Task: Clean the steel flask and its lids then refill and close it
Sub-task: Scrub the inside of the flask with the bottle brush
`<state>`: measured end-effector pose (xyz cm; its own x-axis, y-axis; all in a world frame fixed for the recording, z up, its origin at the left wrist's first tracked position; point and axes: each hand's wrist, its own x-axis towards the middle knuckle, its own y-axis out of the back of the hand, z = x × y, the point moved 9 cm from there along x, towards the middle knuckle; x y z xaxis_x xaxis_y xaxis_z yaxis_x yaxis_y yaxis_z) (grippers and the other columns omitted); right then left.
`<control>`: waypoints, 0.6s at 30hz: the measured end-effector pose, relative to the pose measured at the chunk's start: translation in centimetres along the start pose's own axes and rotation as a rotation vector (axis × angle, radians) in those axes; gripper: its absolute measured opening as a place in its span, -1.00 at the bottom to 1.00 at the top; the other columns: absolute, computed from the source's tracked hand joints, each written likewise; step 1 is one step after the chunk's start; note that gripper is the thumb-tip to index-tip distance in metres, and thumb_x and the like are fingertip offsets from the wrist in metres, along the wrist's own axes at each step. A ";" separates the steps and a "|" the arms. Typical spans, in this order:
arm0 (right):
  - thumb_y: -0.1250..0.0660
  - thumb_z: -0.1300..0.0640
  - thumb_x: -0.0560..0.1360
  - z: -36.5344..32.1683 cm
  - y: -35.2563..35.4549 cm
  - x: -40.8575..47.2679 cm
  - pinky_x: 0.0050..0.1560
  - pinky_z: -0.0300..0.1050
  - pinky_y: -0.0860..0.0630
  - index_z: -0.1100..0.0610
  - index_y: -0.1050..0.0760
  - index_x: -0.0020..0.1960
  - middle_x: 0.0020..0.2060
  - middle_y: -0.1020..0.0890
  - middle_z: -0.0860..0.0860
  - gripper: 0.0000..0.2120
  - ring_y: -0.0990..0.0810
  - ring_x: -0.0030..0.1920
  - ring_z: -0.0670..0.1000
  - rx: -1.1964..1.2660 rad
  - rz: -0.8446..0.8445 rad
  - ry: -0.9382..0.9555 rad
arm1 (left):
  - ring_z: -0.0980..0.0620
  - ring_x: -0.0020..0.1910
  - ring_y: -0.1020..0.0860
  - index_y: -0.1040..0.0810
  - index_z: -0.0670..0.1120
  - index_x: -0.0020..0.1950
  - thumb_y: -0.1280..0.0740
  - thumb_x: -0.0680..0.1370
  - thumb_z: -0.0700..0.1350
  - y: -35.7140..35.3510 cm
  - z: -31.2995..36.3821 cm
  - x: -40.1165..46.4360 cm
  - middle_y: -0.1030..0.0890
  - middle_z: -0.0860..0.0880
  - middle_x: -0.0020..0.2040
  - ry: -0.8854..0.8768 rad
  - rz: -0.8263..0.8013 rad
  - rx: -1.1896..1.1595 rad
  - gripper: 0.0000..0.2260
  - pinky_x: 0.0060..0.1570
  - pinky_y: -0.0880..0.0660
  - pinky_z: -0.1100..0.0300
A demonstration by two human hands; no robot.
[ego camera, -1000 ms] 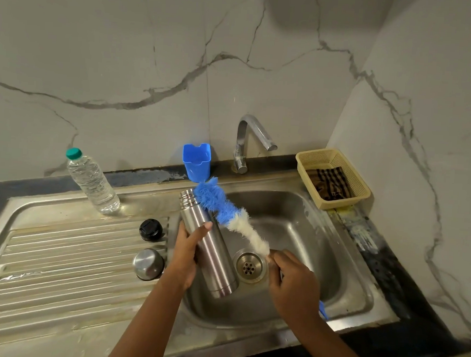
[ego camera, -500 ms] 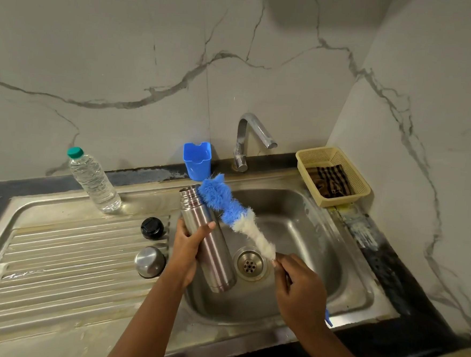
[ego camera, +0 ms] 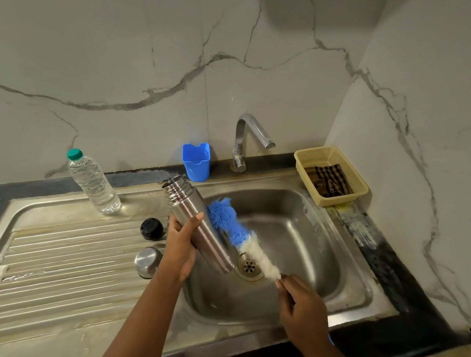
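Observation:
My left hand [ego camera: 181,245] grips the steel flask [ego camera: 197,226] around its middle, tilted over the sink's left rim with its open threaded mouth up and to the left. My right hand [ego camera: 301,310] holds the handle of a bottle brush [ego camera: 241,234]. Its blue and white bristles lie against the flask's right side, outside the flask. On the draining board left of the flask sit the black inner lid [ego camera: 151,228] and the steel cap [ego camera: 147,261], mouth down.
The sink basin [ego camera: 307,253] with its drain [ego camera: 249,265] lies below the brush. Behind it are a tap [ego camera: 249,140], a blue cup [ego camera: 196,161] and a yellow basket [ego camera: 330,179] holding a cloth. A water bottle [ego camera: 92,182] stands on the draining board [ego camera: 55,263].
The brush head has slid from beside the flask's mouth down along its right side. The flask has tilted more to the left, and my right hand drew back towards me.

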<state>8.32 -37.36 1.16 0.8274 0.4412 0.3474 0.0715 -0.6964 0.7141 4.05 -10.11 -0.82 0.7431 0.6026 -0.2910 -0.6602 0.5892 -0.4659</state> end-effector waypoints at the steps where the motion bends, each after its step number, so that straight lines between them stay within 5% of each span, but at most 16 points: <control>1: -0.17 0.01 0.56 -0.1 0.0 0.0 -0.41 -0.31 -0.34 -0.06 -0.46 -0.10 -0.31 -0.36 -0.26 -0.88 -0.36 -0.36 -0.25 0.006 0.007 0.004 | -0.07 0.17 -0.57 -0.42 0.02 0.28 -0.68 0.02 0.07 0.0 0.1 0.0 -0.59 -0.08 0.14 -0.001 -0.001 -0.015 -0.11 0.12 -0.51 0.02; 3: -0.18 0.03 0.56 -1.3 0.4 0.9 -0.37 -0.36 -0.32 -0.02 -0.50 -0.15 -0.30 -0.38 -0.24 -0.83 -0.37 -0.36 -0.25 0.033 0.046 0.032 | -0.04 0.12 -0.59 -0.43 -0.01 0.26 -0.71 -0.06 0.09 -0.4 0.0 -0.1 -0.62 -0.05 0.08 -0.010 -0.023 -0.019 -0.05 0.11 -0.52 0.04; 7: -0.21 0.10 0.56 -3.8 0.5 2.7 -0.34 -0.46 -0.22 0.07 -0.51 -0.19 -0.30 -0.35 -0.24 -0.81 -0.32 -0.37 -0.24 0.069 0.088 0.088 | -0.04 0.12 -0.59 -0.44 -0.06 0.20 -0.65 0.12 -0.14 -1.2 -0.6 -0.4 -0.63 -0.04 0.02 -0.038 -0.053 -0.026 -0.29 0.28 -0.45 -0.01; 11: -0.21 0.10 0.55 -0.8 -0.8 0.9 -0.36 -0.33 -0.32 0.03 -0.50 -0.14 -0.29 -0.42 -0.18 -0.86 -0.39 -0.36 -0.18 0.031 0.013 0.031 | -0.04 0.15 -0.63 -0.37 -0.11 0.34 -0.74 -0.05 -0.06 -1.0 0.0 -0.3 -0.64 -0.07 0.10 -0.054 -0.049 -0.113 0.02 0.27 -0.49 0.01; 15: -0.27 0.12 0.51 2.0 -0.8 -0.6 -0.40 -0.16 -0.47 -0.02 -0.55 -0.07 -0.27 -0.56 -0.11 -0.90 -0.55 -0.34 -0.06 -0.024 0.008 -0.091 | 0.01 0.11 -0.59 -0.38 -0.09 0.29 -0.65 0.13 -0.18 0.0 0.4 -0.3 -0.61 -0.04 0.04 -0.093 0.002 -0.106 -0.20 0.37 -0.41 -0.02; 18: -0.31 0.16 0.46 -0.6 -1.5 0.0 -0.38 -0.22 -0.39 -0.01 -0.57 -0.03 -0.25 -0.54 -0.10 -0.86 -0.52 -0.32 -0.06 -0.035 -0.031 -0.010 | -0.02 0.09 -0.65 -0.40 -0.21 0.34 -0.73 0.00 -0.07 0.0 -0.6 -0.3 -0.69 -0.07 0.02 -0.067 0.011 -0.134 -0.02 0.15 -0.58 0.07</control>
<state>7.88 -35.97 0.49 0.8306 0.4565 0.3189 0.0780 -0.6624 0.7451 3.88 -10.61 -1.21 0.7237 0.6463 -0.2421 -0.6447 0.5078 -0.5715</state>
